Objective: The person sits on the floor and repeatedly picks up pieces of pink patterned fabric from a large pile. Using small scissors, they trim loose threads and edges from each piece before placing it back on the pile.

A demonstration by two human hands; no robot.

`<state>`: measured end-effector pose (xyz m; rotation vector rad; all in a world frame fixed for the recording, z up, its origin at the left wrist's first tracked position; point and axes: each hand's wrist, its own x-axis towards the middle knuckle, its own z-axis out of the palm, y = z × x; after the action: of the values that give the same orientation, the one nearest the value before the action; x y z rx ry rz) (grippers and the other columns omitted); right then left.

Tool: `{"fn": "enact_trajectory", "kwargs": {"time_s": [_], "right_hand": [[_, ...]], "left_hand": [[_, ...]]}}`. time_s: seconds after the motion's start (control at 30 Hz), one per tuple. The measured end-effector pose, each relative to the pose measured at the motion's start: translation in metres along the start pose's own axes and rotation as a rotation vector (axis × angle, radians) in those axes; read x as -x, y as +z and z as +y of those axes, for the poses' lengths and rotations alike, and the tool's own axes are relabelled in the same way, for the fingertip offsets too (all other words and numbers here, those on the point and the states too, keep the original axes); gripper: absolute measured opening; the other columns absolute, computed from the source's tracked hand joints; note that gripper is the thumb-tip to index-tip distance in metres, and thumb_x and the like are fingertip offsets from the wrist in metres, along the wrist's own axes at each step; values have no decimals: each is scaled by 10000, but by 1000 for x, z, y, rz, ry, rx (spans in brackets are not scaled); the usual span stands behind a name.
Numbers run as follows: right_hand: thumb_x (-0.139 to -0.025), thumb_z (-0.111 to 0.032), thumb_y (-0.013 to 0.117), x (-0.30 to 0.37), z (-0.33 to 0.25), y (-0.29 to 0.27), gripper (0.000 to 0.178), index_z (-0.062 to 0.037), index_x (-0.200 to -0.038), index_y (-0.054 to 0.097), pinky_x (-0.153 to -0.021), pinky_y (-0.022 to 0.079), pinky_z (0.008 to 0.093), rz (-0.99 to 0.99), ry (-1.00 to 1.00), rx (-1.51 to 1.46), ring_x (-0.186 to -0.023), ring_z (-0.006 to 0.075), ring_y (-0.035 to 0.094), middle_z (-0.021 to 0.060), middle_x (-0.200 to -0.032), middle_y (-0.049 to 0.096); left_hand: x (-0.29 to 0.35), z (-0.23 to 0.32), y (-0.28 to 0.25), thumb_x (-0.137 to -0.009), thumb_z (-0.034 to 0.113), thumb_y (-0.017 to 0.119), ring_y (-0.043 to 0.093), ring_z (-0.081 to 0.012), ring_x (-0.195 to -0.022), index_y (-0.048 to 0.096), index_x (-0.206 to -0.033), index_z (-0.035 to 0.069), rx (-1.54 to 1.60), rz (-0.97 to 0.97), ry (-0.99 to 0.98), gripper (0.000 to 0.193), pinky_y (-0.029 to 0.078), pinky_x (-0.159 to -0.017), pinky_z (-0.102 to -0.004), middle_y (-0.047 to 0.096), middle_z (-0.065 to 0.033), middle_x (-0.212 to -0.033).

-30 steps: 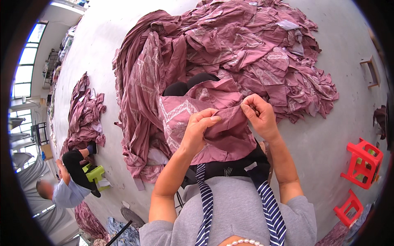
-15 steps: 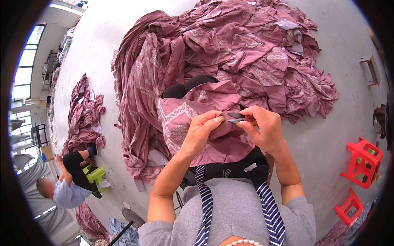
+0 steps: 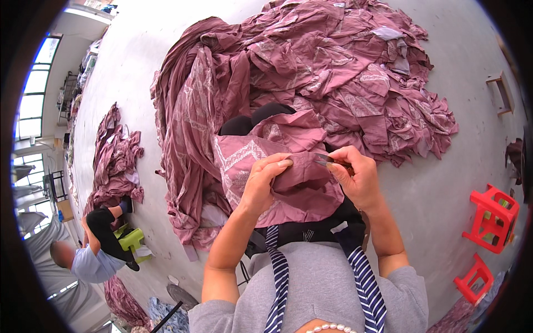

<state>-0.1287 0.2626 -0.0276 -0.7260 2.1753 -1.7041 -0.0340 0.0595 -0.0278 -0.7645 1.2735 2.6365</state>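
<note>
Across my lap lies a dusty-pink garment [image 3: 302, 180] with a white lace-like pattern, and my black-clad knees show beyond it. My left hand [image 3: 262, 180] pinches a fold of this cloth between thumb and fingers. In my right hand [image 3: 356, 176] is a small pair of dark thread snips [image 3: 323, 160]. Their tips point left and touch or nearly touch the cloth's edge; the handles are mostly hidden by my fingers. The garment hangs over my lap beside a large heap of matching pink garments [image 3: 344, 89] on the floor.
Two red plastic stools [image 3: 491, 219] stand at the right, near a small wooden frame [image 3: 501, 94]. To the left, a person [image 3: 99, 258] sits on a green stool [image 3: 132, 240] beside a smaller pink pile [image 3: 115, 161]. Blue cloth [image 3: 165, 316] lies at lower left.
My left hand has shifted slightly left and down, away from the snips. More cloth now shows between my hands. The snips' blades, plainly apart before, look closer together.
</note>
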Motion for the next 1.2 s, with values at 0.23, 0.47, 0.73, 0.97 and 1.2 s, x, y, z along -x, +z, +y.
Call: {"fn": "enact_trajectory", "kwargs": {"time_s": [0.23,0.47,0.73,0.97,1.2], "right_hand": [[-912,-147,639,-6,0,10,182,16,-949,568,-563,421,200,-54,-29,-24,-645,51,527,37,-743,612],[-867,-159,682,-10,0,15,175,-24,-880,573,-530,461,266,6,-56,2,-563,168,612,88,-703,621],[-958,-198,580,-29,30,-3,189,-13,-924,562,-552,366,181,209,97,-317,-632,18,447,-26,-699,536],[-907,-282,660,-53,118,7,316,7,-1003,577,-583,371,170,174,274,-351,-665,26,483,-17,-781,585],[-878,-202,689,-61,136,34,226,-19,-987,615,-459,310,174,-48,583,-476,-543,-8,422,-60,-735,560]], "left_hand": [[5,9,9,-862,109,509,620,-121,-904,618,-1071,-72,13,-57,6,297,472,-830,-232,663,-86,-995],[5,8,6,-851,118,510,617,-129,-913,618,-1066,-73,0,-92,-7,307,471,-833,-243,662,-92,-991],[44,43,-61,-817,128,563,625,-184,-934,634,-1040,-29,-24,399,249,281,501,-872,-326,641,-103,-1040],[286,181,-306,-877,191,499,584,-303,-1101,580,-1163,-35,196,1210,967,373,458,-991,-454,607,-153,-1174],[224,100,-287,-861,83,587,615,-169,-933,630,-1089,8,-944,1429,1032,244,493,-691,-224,636,-83,-1076]]}}
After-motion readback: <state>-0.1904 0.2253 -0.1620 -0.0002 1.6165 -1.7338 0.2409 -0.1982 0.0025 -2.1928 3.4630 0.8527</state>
